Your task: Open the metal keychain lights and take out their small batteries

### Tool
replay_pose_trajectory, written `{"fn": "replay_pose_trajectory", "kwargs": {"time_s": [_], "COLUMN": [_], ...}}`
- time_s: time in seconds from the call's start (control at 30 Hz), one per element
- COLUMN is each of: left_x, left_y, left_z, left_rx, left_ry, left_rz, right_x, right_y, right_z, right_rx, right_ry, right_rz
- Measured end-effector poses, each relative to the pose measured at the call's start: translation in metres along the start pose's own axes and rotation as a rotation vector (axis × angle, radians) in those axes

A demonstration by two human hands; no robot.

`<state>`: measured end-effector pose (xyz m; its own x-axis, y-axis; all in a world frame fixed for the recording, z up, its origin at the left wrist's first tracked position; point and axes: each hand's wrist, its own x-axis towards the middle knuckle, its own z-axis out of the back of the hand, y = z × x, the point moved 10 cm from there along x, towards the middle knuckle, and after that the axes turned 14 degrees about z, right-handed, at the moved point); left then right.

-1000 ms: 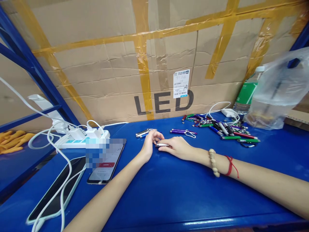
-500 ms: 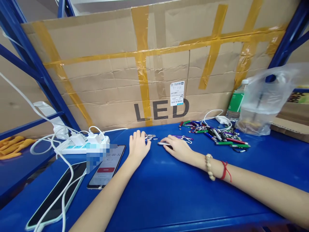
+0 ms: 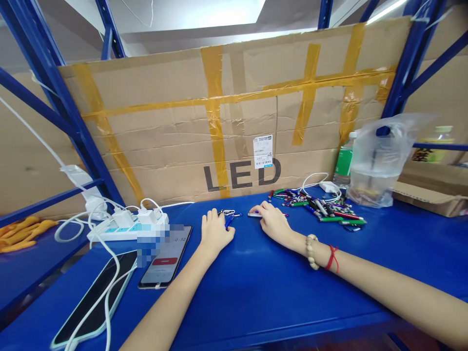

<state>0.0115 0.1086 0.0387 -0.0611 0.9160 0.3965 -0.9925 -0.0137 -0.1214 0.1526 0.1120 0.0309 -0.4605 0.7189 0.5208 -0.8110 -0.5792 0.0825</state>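
Note:
My left hand (image 3: 215,233) lies palm down on the blue table, fingers stretched out and thumb apart. Beside its index finger is a blue pen-like tube (image 3: 229,222); silver clips (image 3: 228,212) lie just beyond the fingertips. My right hand (image 3: 273,223) has its fingers bent over a silver pen-like tube (image 3: 253,214), whose end sticks out to the left. Its grip is partly hidden by the fingers. The tip of a purple tube (image 3: 285,214) shows behind that hand. To the right lies a pile of coloured tubes (image 3: 321,207) with metal clips.
A phone (image 3: 166,258) showing a timer and a second phone (image 3: 98,297) lie left, near a white power strip (image 3: 127,231) with cables. A cardboard sheet (image 3: 175,146) stands behind. At right are a bottle (image 3: 343,161), a plastic bag (image 3: 376,165) and a charger (image 3: 329,186).
The view has shifted, showing more above the cardboard. The blue tube now shows beside my left index finger. My right fingers have bent more around the silver tube.

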Motion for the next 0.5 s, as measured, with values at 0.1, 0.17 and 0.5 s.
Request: {"fn": "replay_pose_trajectory", "kwargs": {"time_s": [0.1, 0.17, 0.5], "left_x": [-0.008, -0.012, -0.018], "left_y": [-0.015, -0.021, -0.036], "left_z": [0.002, -0.001, 0.008], "left_rx": [-0.050, -0.067, -0.216], "left_ry": [0.034, 0.075, 0.055], "left_rz": [-0.074, -0.087, -0.179], "right_x": [0.002, 0.002, -0.003], "right_y": [0.015, 0.029, 0.063], "right_z": [0.003, 0.003, -0.003], "right_rx": [0.098, 0.159, 0.319], "right_ry": [-0.038, -0.035, 0.033], "right_rz": [0.089, 0.163, 0.416]}}
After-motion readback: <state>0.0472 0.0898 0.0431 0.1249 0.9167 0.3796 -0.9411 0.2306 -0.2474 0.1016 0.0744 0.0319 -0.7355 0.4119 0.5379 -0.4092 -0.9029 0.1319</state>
